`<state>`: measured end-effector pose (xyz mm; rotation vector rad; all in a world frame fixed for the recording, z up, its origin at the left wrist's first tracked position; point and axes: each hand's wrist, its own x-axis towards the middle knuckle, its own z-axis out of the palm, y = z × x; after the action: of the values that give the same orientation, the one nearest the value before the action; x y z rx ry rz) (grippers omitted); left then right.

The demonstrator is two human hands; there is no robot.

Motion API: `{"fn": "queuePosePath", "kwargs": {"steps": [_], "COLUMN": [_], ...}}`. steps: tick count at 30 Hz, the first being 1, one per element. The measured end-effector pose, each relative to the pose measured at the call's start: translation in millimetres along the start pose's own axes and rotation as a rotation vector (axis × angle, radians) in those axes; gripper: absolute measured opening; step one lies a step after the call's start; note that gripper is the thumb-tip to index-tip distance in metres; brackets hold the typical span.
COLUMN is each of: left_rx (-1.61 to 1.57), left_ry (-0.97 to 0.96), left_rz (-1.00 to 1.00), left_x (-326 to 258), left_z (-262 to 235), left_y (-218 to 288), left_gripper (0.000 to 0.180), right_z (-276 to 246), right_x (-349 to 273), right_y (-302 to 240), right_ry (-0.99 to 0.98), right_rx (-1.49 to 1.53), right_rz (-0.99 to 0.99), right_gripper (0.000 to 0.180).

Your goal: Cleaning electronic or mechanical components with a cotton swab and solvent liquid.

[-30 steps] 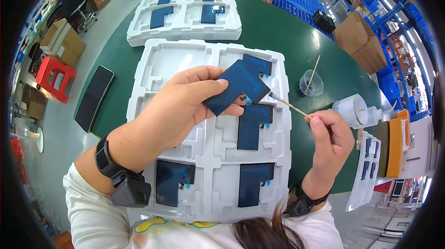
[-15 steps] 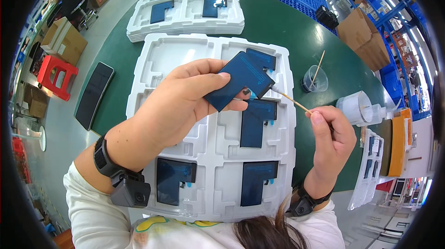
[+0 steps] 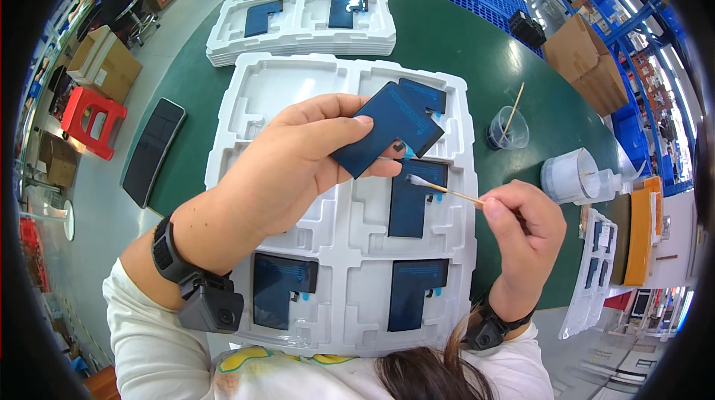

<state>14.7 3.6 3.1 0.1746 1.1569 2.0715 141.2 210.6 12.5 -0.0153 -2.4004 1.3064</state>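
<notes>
My left hand [image 3: 313, 135] pinches a flat, dark blue L-shaped battery [image 3: 383, 128] between thumb and fingers, tilted above a white moulded tray [image 3: 339, 247]. A small black and light-blue tab shows by its inner corner. My right hand [image 3: 525, 225] is closed on the wooden stick of a cotton swab [image 3: 454, 193]. The swab's whitish tip is apart from the held battery, just below it and over another battery [image 3: 408, 206] in the tray. More such batteries lie in other compartments: one at the top right [image 3: 424, 94], one at the lower left [image 3: 281, 292], one at the lower right [image 3: 411, 296].
A stack of similar trays [image 3: 298, 46] stands behind on the green table [image 3: 439, 35]. To the right are a small clear cup [image 3: 510, 132] with a stick in it and a larger translucent tub [image 3: 570, 176]. A phone-like black slab [image 3: 153, 150] lies at left.
My right hand has moved the swab down and to the left, off the held battery's lower right edge. My left hand keeps its hold, almost still.
</notes>
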Motion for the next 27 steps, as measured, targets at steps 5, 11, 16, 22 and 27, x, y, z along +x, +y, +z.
{"fn": "queuePosePath", "kwargs": {"steps": [5,11,16,22,27], "left_rx": [0.019,0.315,0.476,0.437,1.151], "left_ry": [0.021,0.259,0.350,0.538,0.434], "left_rz": [0.003,0.153,0.281,0.263,0.380], "left_x": [-1,-10,-15,-2,-11], "left_z": [-2,-18,-44,-57,-52], "left_y": [6,30,40,33,31], "left_gripper": [0.035,0.021,0.019,0.032,0.037], "right_z": [0,-5,-3,0,0], "right_x": [0,-2,-3,-3,-2], "right_y": [0,8,8,9,9], "right_ry": [0.189,0.279,0.288,0.289,0.309], "right_rx": [0.112,0.156,0.138,0.151,0.144], "right_rz": [-0.020,-0.037,-0.025,-0.027,-0.027], "right_gripper": [0.004,0.006,0.006,0.007,0.007]}}
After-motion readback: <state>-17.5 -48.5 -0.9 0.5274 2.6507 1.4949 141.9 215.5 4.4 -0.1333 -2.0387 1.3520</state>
